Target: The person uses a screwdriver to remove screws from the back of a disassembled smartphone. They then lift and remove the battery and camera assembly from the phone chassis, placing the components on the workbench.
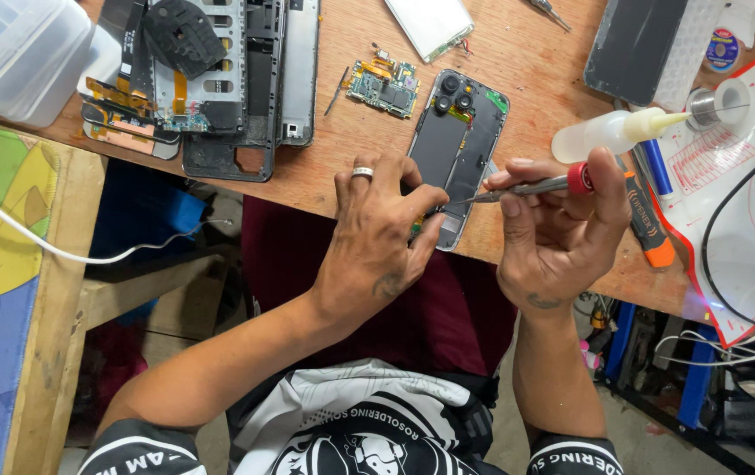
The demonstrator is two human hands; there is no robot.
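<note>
An opened phone body (454, 145) with its back off lies on the wooden bench, camera lenses at the far end. My left hand (380, 230), with a ring on one finger, grips the phone's near end between thumb and fingers. My right hand (558, 227) holds a thin screwdriver (531, 186) with a red collar, its tip pointing left onto the phone's lower right edge. A small green circuit board (383, 84) lies just beyond the phone.
Dismantled phone frames and parts (219, 79) lie at the far left beside a clear plastic box (17, 48). To the right are a squeeze bottle (610, 132), an orange-handled tool (645, 224), a white work mat (729, 176) and cables (729, 343). The bench edge (307, 198) runs under my hands.
</note>
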